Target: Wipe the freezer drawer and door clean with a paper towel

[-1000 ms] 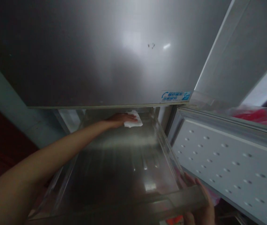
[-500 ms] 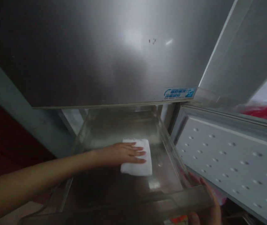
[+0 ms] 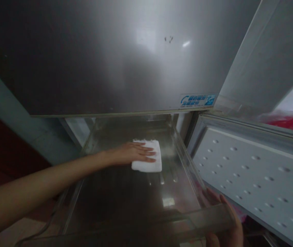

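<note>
A clear plastic drawer (image 3: 120,195) is pulled out beneath a grey metal refrigerator door. Inside it, my left hand (image 3: 137,153) lies flat on a folded white cloth (image 3: 148,167), fingers stretched out and slightly apart, pressing it to the drawer's bottom. My right hand (image 3: 235,228) grips the drawer's front right corner, with fingers at the side wall and the thumb below the front edge. Part of that hand is hidden behind the plastic.
Above the drawer spreads the shut upper door (image 3: 136,68), with a blue sticker (image 3: 197,101) near its lower edge. To the right, a lower door (image 3: 249,171) with a dimpled inner panel stands open. Red plastic (image 3: 290,120) shows behind it.
My left hand and the cloth have slid deeper into the drawer, toward the refrigerator, and a little left. My right hand keeps its hold on the corner.
</note>
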`<state>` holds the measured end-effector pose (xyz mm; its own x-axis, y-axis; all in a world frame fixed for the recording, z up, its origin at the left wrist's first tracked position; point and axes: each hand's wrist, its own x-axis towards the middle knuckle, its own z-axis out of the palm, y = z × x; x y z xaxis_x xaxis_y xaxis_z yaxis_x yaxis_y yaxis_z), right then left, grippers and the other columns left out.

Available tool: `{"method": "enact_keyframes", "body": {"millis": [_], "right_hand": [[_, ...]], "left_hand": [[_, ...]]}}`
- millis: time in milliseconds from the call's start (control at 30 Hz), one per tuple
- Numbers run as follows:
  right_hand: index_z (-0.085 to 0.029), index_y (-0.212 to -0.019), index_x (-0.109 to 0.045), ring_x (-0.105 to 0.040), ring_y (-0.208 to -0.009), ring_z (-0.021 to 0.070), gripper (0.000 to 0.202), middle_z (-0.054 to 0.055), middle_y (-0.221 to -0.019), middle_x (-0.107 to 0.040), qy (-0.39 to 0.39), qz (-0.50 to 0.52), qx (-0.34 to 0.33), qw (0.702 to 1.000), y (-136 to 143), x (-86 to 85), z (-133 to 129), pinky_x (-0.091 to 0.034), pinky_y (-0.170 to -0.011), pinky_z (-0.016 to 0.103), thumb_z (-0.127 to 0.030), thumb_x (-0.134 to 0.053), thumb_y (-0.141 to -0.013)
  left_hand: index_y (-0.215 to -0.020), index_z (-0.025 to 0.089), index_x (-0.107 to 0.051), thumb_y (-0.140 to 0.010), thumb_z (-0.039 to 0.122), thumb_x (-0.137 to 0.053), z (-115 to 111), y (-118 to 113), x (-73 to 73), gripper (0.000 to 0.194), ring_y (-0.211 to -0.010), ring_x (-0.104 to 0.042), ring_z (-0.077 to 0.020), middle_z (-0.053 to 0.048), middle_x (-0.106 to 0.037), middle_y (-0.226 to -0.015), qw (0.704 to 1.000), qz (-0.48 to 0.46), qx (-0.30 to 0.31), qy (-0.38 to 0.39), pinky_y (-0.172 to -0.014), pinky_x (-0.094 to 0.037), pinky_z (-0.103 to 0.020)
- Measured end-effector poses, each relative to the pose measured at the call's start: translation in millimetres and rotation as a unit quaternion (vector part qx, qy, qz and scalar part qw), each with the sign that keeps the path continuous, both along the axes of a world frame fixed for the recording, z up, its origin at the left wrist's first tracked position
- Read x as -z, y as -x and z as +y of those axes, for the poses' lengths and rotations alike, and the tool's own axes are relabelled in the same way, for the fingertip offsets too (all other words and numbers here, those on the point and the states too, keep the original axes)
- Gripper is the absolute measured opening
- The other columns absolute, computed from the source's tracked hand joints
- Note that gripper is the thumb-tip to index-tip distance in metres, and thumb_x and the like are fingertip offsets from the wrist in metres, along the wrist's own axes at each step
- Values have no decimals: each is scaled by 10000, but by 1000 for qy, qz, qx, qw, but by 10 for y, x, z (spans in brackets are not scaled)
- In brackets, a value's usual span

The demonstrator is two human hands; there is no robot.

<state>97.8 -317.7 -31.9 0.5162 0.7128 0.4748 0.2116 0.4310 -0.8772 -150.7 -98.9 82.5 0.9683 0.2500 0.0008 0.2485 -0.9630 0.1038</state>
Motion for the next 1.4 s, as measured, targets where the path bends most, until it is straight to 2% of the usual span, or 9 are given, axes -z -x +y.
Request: {"method": "enact_keyframes", "body": {"millis": [100, 233, 433, 567, 867, 967, 1033, 1200, 1400], "right_hand": [[-187, -1420, -403, -511, -1267, 336, 751, 173, -1438, -452, 14, 37, 11, 999, 26, -18, -1, -446, -1013, 513, -559, -646, -814], [-204, -1438, -376, -531, -1250, 307, 731, 169, -1451, -437, 13, 54, 0, 998, 45, -17, -2, -441, -1022, 483, -521, -641, -835], [-193, -1425, -391, -519, -1262, 337, 701, 187, -1428, -458, 8, 44, -4, 999, 29, -20, 4, -423, -1032, 559, -477, -649, -839], [-205, -1412, -403, -507, -1284, 336, 694, 174, -1421, -472, 15, 55, -3, 998, 29, -8, 3, -455, -1014, 532, -483, -662, -831], [-238, -1410, -418, -510, -1279, 357, 728, 162, -1445, -458, 22, 67, 1, 998, 41, -31, -14, -456, -1011, 539, -526, -685, -797], [-230, -1415, -414, -498, -1287, 370, 753, 167, -1446, -452, 27, 57, 2, 998, 32, -41, -24, -455, -1006, 551, -558, -677, -790], [-227, -1412, -415, -491, -1293, 371, 754, 169, -1441, -457, 28, 57, 2, 998, 30, -43, -28, -450, -1010, 556, -556, -679, -788], [-242, -1414, -402, -489, -1298, 346, 739, 158, -1469, -425, 26, 80, -3, 996, 50, -44, -30, -410, -1050, 560, -531, -683, -796], [-231, -1417, -405, -493, -1297, 333, 746, 157, -1464, -435, 31, 75, 1, 997, 45, -29, -33, -442, -1031, 516, -534, -683, -795]], "left_hand": [[-1390, 286, -505, -994, 116, -383, 353, -11, -64, 449, -1403, -392, -171, -36, -417, -1515, 998, -10, -59, -15, -1192, -254, -365], [-1379, 238, -516, -977, 68, -376, 687, -47, -131, 459, -1396, -399, -187, -31, -431, -1511, 991, -41, -123, -16, -1170, -274, -362], [-1371, 263, -525, -970, 85, -385, 822, -78, -125, 461, -1396, -399, -189, -10, -432, -1513, 985, -54, -161, -18, -1166, -272, -363], [-1407, 237, -490, -961, 128, -456, 616, -79, -73, 460, -1404, -389, -231, -63, -410, -1523, 986, -35, -161, -6, -1170, -287, -392], [-1410, 242, -477, -1012, 150, -338, -509, -78, 108, 432, -1412, -379, -191, -73, -440, -1505, 997, -1, 73, -29, -1208, -246, -423], [-1388, 263, -501, -1014, 152, -327, -719, -100, 122, 427, -1412, -379, -184, -57, -490, -1471, 993, -14, 106, -41, -1210, -255, -426], [-1365, 271, -525, -1016, 164, -330, -731, -107, 113, 414, -1400, -399, -176, -48, -511, -1454, 992, -20, 116, -52, -1212, -258, -412], [-1383, 281, -507, -1025, 169, -312, -372, -46, 77, 423, -1401, -393, -155, -18, -462, -1493, 992, 6, 105, -75, -1218, -230, -370], [-1419, 298, -465, -1009, 125, -330, 430, 54, -13, 465, -1416, -364, -146, -20, -408, -1527, 996, -1, -50, -70, -1190, -256, -354]]}}
